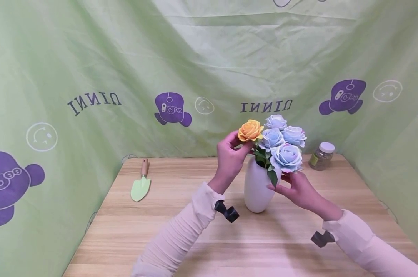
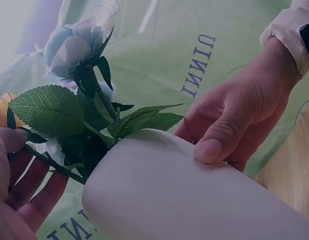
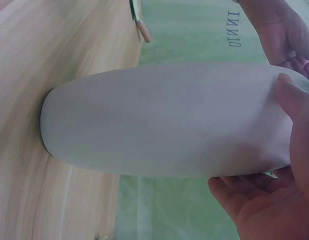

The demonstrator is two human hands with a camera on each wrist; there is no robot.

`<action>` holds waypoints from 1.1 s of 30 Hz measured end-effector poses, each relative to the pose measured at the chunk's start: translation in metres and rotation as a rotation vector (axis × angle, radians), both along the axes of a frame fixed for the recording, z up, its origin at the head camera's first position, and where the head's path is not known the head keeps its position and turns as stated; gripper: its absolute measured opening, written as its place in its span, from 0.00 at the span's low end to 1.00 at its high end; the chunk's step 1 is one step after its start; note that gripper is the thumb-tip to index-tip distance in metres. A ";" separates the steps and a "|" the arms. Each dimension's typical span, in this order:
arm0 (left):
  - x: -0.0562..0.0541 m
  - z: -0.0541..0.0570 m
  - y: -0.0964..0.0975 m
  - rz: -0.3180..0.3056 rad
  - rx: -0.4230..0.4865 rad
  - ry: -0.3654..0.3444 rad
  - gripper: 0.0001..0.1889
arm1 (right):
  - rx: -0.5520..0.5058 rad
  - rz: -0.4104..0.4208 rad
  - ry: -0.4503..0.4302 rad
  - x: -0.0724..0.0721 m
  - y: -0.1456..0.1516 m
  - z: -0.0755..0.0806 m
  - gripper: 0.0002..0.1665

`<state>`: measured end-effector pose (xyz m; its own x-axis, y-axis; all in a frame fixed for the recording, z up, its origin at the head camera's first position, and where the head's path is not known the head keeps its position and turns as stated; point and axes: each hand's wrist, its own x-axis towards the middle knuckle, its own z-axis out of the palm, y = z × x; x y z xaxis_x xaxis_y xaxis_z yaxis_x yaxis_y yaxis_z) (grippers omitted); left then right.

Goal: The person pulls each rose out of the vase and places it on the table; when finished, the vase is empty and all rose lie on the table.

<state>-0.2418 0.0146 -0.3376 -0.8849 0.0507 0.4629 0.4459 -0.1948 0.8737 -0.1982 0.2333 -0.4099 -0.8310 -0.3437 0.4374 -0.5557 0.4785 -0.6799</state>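
Observation:
A white vase stands upright on the table, holding several pale blue roses with green leaves. My left hand pinches the stem of an orange rose just under its bloom, at the left side of the vase mouth. In the left wrist view that stem slants toward the rim; its lower end is hidden behind the vase. My right hand grips the upper right side of the vase, the thumb on its near face and the fingers around the far side, as the right wrist view shows.
A small trowel with a green blade and wooden handle lies at the back left of the wooden table. Behind the vase to the right is a clear jar with a white lid. Green printed cloth hangs around the table.

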 end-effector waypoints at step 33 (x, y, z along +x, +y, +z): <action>0.003 0.002 0.018 0.116 -0.026 0.052 0.18 | -0.043 0.025 0.009 0.001 0.001 -0.003 0.50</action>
